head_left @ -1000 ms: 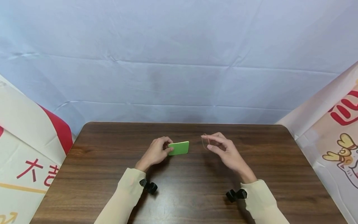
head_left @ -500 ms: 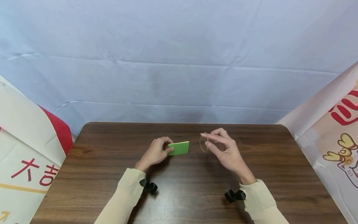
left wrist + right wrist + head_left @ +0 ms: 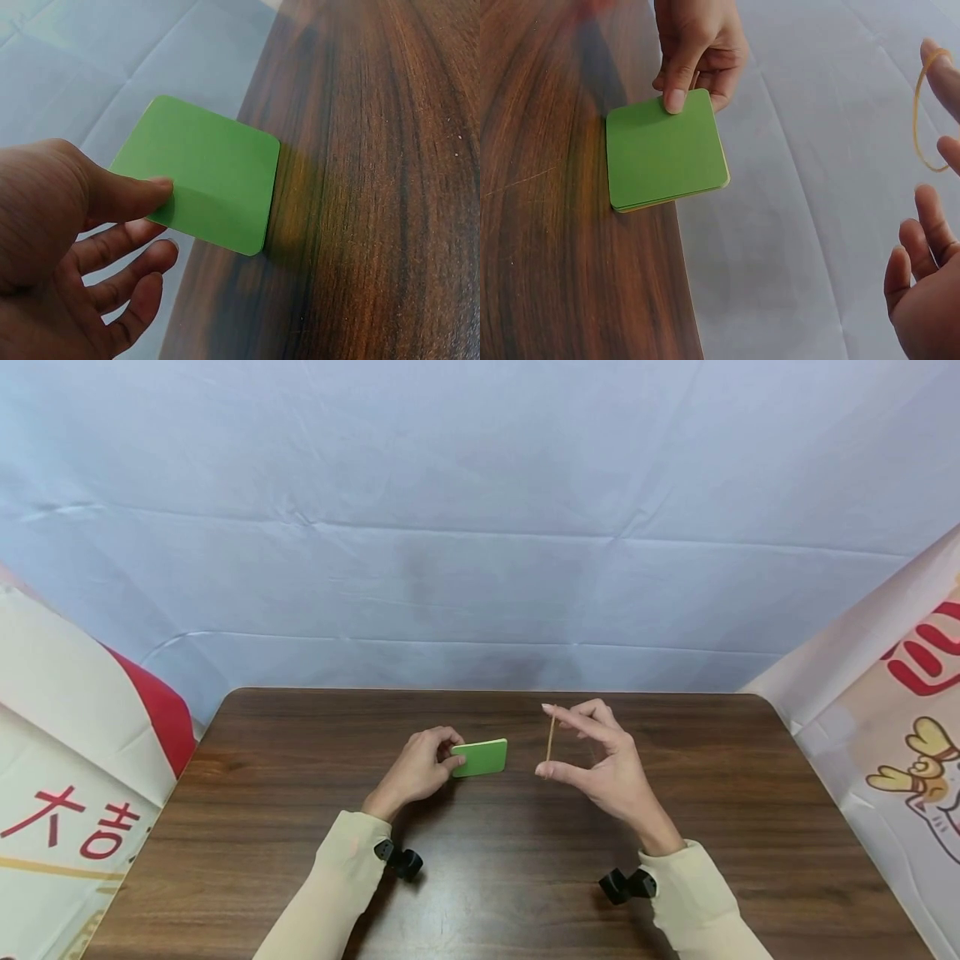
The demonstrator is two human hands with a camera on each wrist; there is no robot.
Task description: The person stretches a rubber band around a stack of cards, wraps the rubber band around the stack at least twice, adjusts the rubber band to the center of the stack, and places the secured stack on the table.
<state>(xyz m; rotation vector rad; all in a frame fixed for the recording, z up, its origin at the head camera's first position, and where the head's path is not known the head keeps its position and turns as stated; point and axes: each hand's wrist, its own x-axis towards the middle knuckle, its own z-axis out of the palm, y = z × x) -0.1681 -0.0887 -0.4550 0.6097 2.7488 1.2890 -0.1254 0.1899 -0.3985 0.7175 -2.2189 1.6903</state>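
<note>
My left hand (image 3: 423, 764) pinches a thin stack of green rounded-corner cards (image 3: 480, 758) by its left side, thumb on the green face. In the left wrist view, the thumb presses the lower left of the stack (image 3: 210, 165), with the other fingers below. Thin layers, some yellowish, show along the edge of the stack (image 3: 664, 154) in the right wrist view. To the right, my right hand (image 3: 606, 760) carries a tan rubber band (image 3: 551, 743), stretched upright between the spread thumb and index finger. A gap separates this band from the cards.
Both hands are over a dark brown wooden table (image 3: 300, 727) with rounded far corners. Pale cloth (image 3: 480, 585) hangs behind it. Printed banners flank it on the left (image 3: 75, 752) and right (image 3: 915, 727). Small black cameras sit on both wrists.
The right thumb and index finger have spread apart, pulling the rubber band from a slack loop into a taut, narrow line. The left hand and the cards stay where they were.
</note>
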